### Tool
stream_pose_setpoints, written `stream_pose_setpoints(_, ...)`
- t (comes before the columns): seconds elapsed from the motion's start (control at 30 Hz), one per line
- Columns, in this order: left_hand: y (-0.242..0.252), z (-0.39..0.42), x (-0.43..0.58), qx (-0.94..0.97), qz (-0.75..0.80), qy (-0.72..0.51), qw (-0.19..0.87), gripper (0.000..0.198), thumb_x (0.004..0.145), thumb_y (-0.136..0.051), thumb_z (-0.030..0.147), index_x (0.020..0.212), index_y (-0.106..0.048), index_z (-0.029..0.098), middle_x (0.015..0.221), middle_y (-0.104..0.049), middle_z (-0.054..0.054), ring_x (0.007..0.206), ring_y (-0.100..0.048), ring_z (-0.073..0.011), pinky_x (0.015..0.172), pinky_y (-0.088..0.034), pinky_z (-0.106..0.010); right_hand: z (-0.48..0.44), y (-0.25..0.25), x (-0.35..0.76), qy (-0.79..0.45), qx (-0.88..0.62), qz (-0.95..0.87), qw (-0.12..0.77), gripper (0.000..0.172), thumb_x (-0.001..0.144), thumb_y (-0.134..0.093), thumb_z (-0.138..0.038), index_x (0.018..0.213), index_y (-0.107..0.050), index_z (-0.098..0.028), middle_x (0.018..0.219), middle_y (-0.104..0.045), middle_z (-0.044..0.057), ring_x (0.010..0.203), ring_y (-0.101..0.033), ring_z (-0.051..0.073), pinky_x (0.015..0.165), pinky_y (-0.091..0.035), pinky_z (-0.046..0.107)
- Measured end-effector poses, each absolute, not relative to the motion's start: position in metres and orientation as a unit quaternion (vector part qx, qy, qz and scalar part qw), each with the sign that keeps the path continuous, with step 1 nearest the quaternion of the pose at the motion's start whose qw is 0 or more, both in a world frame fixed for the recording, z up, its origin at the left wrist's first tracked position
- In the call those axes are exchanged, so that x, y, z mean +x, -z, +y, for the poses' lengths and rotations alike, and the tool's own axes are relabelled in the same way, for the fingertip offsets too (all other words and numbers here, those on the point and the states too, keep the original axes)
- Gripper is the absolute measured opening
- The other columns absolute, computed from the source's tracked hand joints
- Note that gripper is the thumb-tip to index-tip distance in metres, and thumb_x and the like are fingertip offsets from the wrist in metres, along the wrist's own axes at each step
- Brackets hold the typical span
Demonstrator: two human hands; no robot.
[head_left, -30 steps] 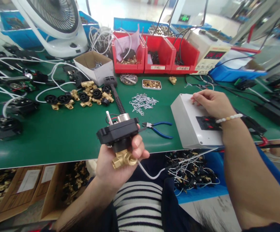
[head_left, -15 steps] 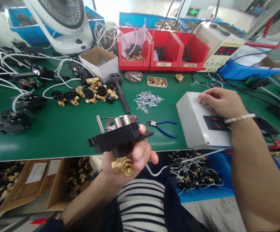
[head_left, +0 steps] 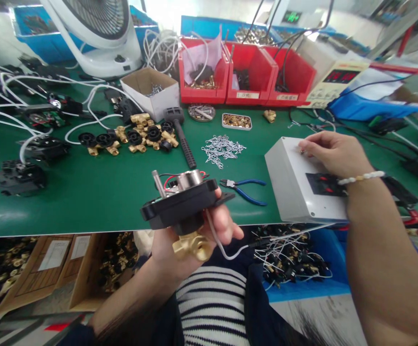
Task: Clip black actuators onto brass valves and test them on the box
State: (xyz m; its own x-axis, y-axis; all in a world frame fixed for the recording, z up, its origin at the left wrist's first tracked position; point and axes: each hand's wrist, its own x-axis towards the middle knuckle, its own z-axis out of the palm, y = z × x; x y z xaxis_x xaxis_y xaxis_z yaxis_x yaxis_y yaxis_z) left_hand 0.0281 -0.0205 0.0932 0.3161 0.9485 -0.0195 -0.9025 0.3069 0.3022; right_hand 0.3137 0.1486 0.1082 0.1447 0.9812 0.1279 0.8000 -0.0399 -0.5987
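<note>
My left hand (head_left: 225, 223) is wrapped round a motorized brass valve, holding it above the bench's front edge. Its black actuator housing (head_left: 180, 205) is uncovered on top, showing a silver motor (head_left: 190, 179), a metal post and red and black wires. Below the housing is the brass valve body (head_left: 192, 246); a white cable (head_left: 226, 254) runs off to the right. My right hand (head_left: 333, 151) rests over a grey control box (head_left: 288, 180), thumb and fingertips pinched on a small metal switch (head_left: 302, 151) on its top face. Blue-handled cutters (head_left: 247, 182) lie between the hands.
Metal clips (head_left: 223, 150), a black hammer (head_left: 185, 144) and brass valve bodies (head_left: 140, 137) lie on the green bench. Red bins (head_left: 248, 95), a fan (head_left: 104, 62) and a power supply (head_left: 338, 84) stand behind. Below are cartons (head_left: 55, 269) and a blue crate (head_left: 308, 290).
The valve in my left hand has shifted slightly right and tilted, and its white cable now crosses in front of my fingers. My right hand stays pinched at the switch.
</note>
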Motion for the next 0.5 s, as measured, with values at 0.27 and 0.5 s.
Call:
stream_pose_setpoints(0.27,-0.1035,-0.0171,0.0376,0.023,0.233,-0.575,0.784,0.073,0.108,-0.016,0.04,0.088,-0.079,0.009,0.09,-0.079,-0.013,0.085,-0.077,-0.0187,0.081,-0.064,-0.029,0.1456,-0.1106,0.3138,-0.17,-0.686,-0.659,0.257,0.012,0.078,-0.072,-0.024,0.081,-0.069,-0.013,0.071,-0.063,0.002,0.063,-0.048,0.012,0.064,-0.039,0.027)
stream_pose_setpoints(0.5,-0.1005,-0.0233,0.0362,0.1,0.232,-0.58,0.774,0.069,0.107,-0.018,0.04,0.097,-0.079,0.011,0.095,-0.079,-0.014,0.089,-0.078,-0.0191,0.084,-0.062,-0.027,0.1468,-0.1103,0.3149,-0.18,-0.68,-0.666,0.247,0.011,0.08,-0.072,-0.021,0.085,-0.069,-0.012,0.075,-0.063,0.003,0.066,-0.048,0.012,0.067,-0.038,0.028)
